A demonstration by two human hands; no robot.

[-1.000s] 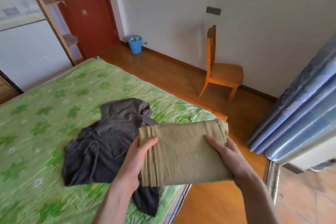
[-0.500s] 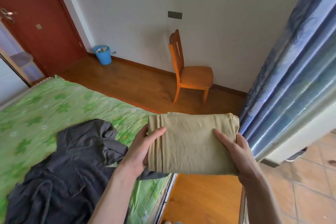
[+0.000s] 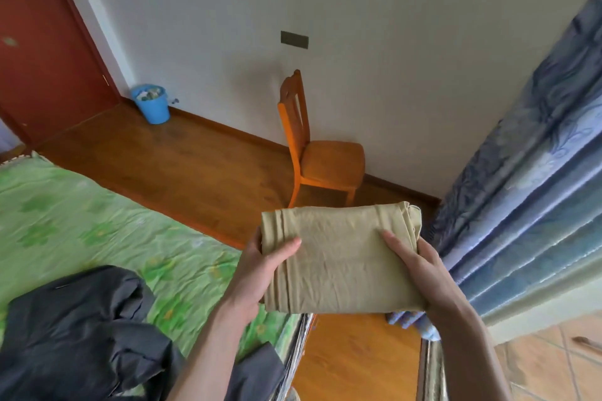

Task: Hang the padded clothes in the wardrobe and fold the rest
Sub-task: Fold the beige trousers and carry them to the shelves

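A folded beige garment is held in the air past the bed's corner, over the wooden floor. My left hand grips its left edge, thumb on top and fingers underneath. My right hand grips its right edge the same way. A dark grey garment lies crumpled on the green bedspread at the lower left, apart from both hands.
An orange wooden chair stands against the white wall straight ahead. A blue bin sits by the red door. Blue curtains hang at the right, beside a tiled floor.
The view has swung right, away from the bed toward the chair and curtains. Both hands keep their grip on the folded beige garment, which has moved off the bed's edge.
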